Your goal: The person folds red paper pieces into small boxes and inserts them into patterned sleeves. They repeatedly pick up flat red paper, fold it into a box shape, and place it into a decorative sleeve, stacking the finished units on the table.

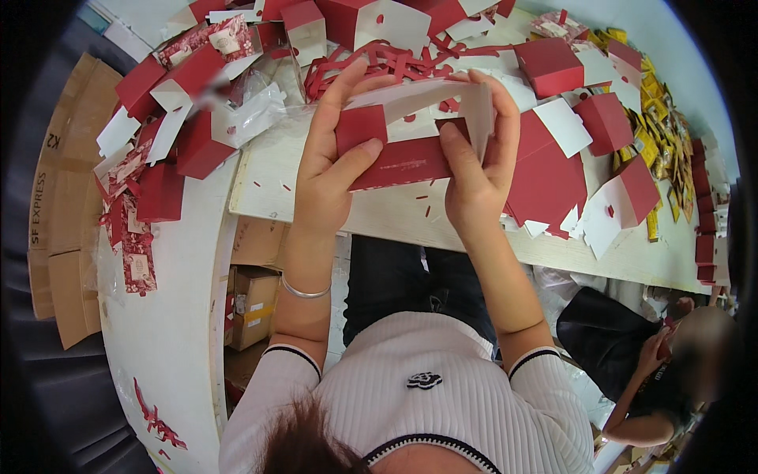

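Between my two hands, above the table, is a partly folded red cardboard box [410,164] with a white inside. Its red front panel faces me, and a thin white flap arches over the far side. My left hand [330,162] grips the left end, thumb on a red side piece. The right hand [479,170] holds the other end, its thumb pressed on the front panel's corner and its fingers behind a white flap. Just beyond the box lies a tangle of red ribbons [403,65].
Open red boxes [207,146] crowd the left, with patterned red packets [138,257] beside them. To the right are flat red card sheets [545,186], more boxes [602,122] and a heap of yellow packets [655,134]. A co-worker [647,379] sits at lower right. Cartons [253,304] stand below the table.
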The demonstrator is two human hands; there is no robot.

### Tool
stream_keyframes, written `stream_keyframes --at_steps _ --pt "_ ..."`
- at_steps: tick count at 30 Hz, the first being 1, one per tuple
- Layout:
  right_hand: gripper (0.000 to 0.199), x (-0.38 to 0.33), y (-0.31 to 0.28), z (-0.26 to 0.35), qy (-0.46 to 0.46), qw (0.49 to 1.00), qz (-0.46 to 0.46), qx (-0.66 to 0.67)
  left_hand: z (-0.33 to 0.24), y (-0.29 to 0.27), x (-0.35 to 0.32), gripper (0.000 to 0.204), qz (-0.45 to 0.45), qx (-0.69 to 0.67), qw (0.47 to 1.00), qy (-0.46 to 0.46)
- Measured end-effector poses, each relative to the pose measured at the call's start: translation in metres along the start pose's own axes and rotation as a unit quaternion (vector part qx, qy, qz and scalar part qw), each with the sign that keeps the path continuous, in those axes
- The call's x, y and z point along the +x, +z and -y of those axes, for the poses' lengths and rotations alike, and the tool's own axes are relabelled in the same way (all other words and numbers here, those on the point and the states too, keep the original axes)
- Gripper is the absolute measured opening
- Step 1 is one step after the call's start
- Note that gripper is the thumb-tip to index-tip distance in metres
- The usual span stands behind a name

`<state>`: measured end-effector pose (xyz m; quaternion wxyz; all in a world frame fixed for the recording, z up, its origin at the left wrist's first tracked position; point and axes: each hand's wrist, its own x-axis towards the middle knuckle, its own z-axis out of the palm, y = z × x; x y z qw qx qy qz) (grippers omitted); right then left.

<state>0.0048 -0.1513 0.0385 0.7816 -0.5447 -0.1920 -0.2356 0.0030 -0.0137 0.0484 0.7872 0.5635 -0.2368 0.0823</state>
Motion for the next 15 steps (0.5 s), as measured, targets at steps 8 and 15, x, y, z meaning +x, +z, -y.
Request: stream_keyframes --at_steps 8,15 --pt "0.042 0.009 -0.012 -0.002 0.048 0.981 0.152 0.109 0.0 -0.016 -0.004 0.031 -0.142 -0.123 0.982 -0.022" --pt "0.042 0.006 -0.006 -0.008 -0.011 0.983 0.163 -0.083 0.0 -0.008 -0.006 0.033 -0.19 -0.121 0.974 0.007"
